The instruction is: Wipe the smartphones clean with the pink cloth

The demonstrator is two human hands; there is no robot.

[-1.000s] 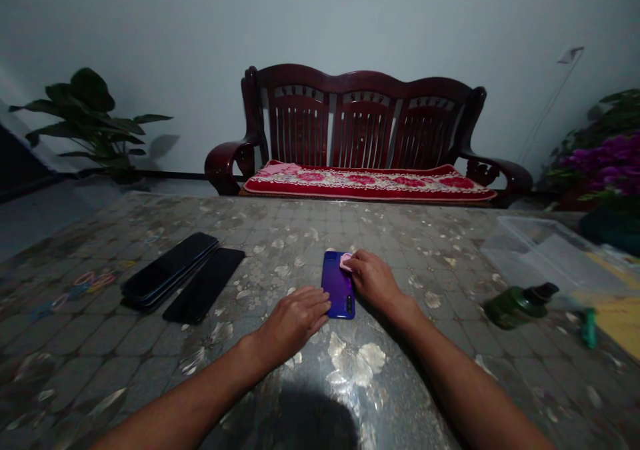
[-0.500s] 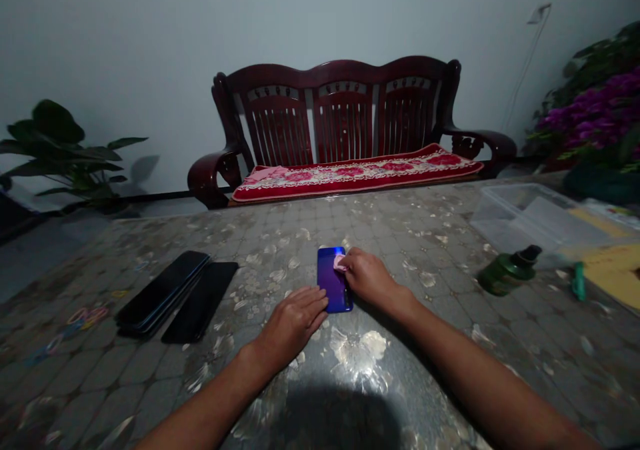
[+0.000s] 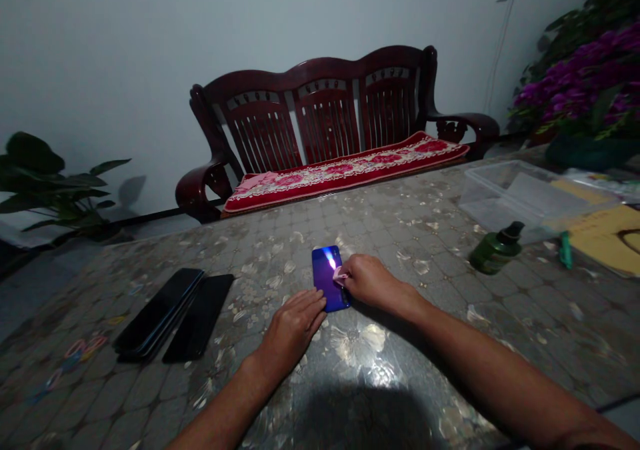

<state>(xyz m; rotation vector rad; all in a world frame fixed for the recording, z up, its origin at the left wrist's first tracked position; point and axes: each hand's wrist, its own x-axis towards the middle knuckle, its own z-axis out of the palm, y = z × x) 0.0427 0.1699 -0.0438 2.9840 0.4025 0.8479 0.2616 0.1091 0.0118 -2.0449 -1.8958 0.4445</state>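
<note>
A glossy blue-purple smartphone [image 3: 325,285] lies on the patterned tabletop, a bright light streak reflected on its upper part. My left hand [image 3: 296,320] rests flat with outstretched fingers, its fingertips touching the phone's lower left edge. Between the fingers of my right hand [image 3: 373,281] is a small pink cloth [image 3: 341,275], pressed against the phone's right side. Part of the cloth is hidden by the fingers. Left of my hands sit a stack of dark phones [image 3: 159,311] and a single black phone [image 3: 200,317] beside it.
A green bottle [image 3: 495,249] with a black top stands right, before a clear plastic box [image 3: 480,200]. Near it are a green pen-like object [image 3: 565,250] and yellow paper [image 3: 607,240]. Colourful rings [image 3: 75,349] lie far left. Behind the table is a wooden bench [image 3: 325,117].
My right hand has moved the pink cloth slightly down the phone. My left hand stays at the phone's edge. The camera view has tilted and shifted a little.
</note>
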